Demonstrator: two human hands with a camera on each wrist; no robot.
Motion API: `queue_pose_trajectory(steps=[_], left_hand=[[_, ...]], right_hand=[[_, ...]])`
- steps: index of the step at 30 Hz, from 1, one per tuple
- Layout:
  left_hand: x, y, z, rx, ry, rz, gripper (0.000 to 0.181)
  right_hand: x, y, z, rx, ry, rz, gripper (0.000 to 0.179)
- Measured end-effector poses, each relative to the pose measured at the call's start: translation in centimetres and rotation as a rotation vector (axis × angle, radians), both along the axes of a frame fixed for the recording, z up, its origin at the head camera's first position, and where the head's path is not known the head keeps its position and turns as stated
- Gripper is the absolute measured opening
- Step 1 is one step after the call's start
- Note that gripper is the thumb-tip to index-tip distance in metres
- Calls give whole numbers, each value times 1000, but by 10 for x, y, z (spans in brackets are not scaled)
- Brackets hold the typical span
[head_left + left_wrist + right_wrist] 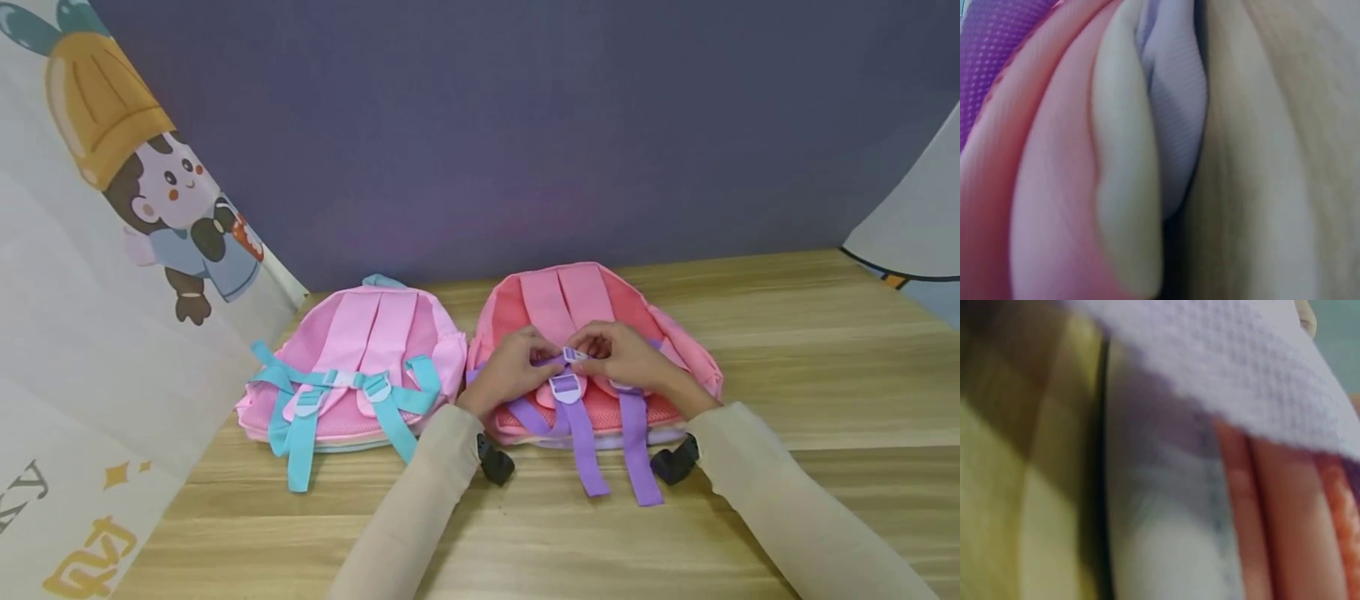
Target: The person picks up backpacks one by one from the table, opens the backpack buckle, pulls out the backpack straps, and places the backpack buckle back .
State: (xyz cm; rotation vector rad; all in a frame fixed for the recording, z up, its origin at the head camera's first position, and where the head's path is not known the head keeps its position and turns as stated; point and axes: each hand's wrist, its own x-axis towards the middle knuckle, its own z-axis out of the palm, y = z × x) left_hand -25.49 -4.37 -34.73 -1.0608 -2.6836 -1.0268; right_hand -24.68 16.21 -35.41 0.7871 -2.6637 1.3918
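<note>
A coral-pink backpack point(502, 321) lies with its shoulder-strap side up, and both hands work over it. My right hand point(630, 357) pinches a small white buckle point(574, 355) between thumb and fingers. From the other side, my left hand point(517, 367) grips the purple webbing strap beside that buckle. Below the hands, a white strap adjuster point(566, 388) carries a purple strap point(588, 454) that hangs over the bag's lower edge, with a second purple tail point(637, 450) to its right. The wrist views show the bag's layered fabric point(1054, 187) and a blurred purple strap point(1222, 369) close up.
To the left lies a lighter pink backpack point(345, 333) with turquoise straps point(300, 458), its white chest buckle point(341, 379) joined. Both bags rest on a wood-grain table point(825, 367). A dark panel point(525, 125) stands behind, and a printed cartoon sheet point(75, 333) hangs at left.
</note>
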Motion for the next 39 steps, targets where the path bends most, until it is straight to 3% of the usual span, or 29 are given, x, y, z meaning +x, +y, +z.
queue_pose_trajectory(steps=[8, 20, 31, 39], left_hand=[[-1, 2, -4, 48, 33, 3, 20], [-1, 5, -6, 93, 11, 24, 20], [-1, -1, -2, -5, 7, 30, 24], [-1, 2, -3, 26, 30, 19, 22]], right_hand=[[0, 0, 0, -9, -1, 7, 21], [0, 0, 1, -22, -37, -7, 20], [0, -2, 0, 6, -36, -37, 21], [0, -1, 1, 9, -43, -44, 20]])
